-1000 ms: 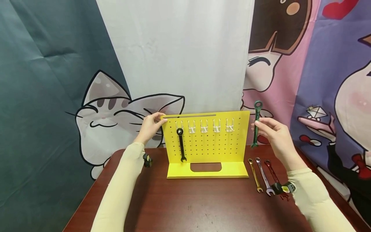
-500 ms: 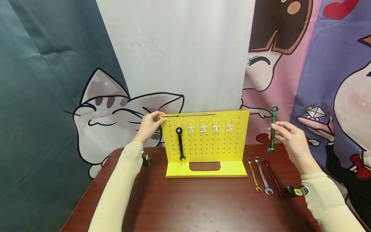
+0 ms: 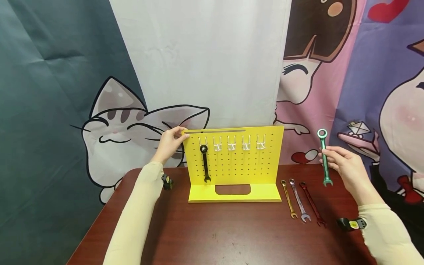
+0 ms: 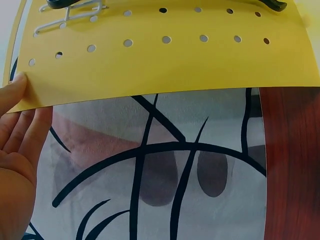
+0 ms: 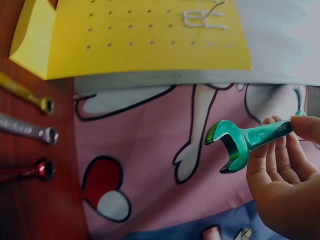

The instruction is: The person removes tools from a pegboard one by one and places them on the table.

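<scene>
Altogether five wrenches, two hands, one pegboard

Printed cloth backdrop, creased. Teal section and smiling cat drawing outward of the left hand; pink-and-purple cartoon section behind the right hand (a red heart well above it). White section between. Reddish-brown surface, faintly marked, beneath both.

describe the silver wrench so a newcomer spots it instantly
On the brown table stands a yellow pegboard. In the head view, right of its base, the silver wrench lies in the middle of three, set apart by colour from the gold wrench on its left and the red wrench on its right.
</scene>
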`<state>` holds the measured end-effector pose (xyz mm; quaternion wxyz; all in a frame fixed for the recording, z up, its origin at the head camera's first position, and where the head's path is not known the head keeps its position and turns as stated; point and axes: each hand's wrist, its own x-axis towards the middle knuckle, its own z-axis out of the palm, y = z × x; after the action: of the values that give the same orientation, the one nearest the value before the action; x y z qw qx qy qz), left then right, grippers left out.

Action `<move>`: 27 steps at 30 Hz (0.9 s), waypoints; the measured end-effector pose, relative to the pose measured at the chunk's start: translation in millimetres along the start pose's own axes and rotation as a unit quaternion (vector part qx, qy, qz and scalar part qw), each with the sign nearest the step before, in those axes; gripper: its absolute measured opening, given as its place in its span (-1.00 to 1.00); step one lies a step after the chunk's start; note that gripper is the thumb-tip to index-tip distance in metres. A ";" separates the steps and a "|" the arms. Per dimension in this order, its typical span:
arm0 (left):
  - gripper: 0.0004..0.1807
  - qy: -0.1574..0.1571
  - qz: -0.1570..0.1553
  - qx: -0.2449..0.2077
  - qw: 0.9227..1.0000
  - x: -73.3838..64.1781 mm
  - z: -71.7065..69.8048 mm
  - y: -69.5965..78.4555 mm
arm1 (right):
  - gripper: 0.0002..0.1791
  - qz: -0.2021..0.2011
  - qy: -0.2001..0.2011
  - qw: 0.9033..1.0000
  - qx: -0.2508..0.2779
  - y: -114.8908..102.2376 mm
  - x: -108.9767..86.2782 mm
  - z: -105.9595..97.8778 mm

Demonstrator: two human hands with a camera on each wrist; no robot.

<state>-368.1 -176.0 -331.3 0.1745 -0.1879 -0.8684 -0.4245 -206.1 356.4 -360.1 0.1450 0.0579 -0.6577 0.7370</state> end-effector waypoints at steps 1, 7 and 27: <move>-0.68 -0.001 0.000 0.001 1.000 0.2 -0.1 0.0 | -0.85 0.008 0.004 1.000 -0.014 2.1 -0.3 -3.0; -0.68 -0.001 -0.003 -0.004 1.000 0.5 0.5 -0.9 | -0.89 0.053 0.026 0.993 -0.099 19.3 0.4 -21.7; -0.68 0.000 -0.007 -0.010 1.000 -0.9 1.4 -2.7 | -0.39 0.127 0.031 0.951 -0.280 90.0 -8.3 -58.4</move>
<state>-368.7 -176.6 -334.3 0.1697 -0.1835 -0.8652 -0.4346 -218.2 404.5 -455.6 0.0804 -0.0921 -0.8348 0.5368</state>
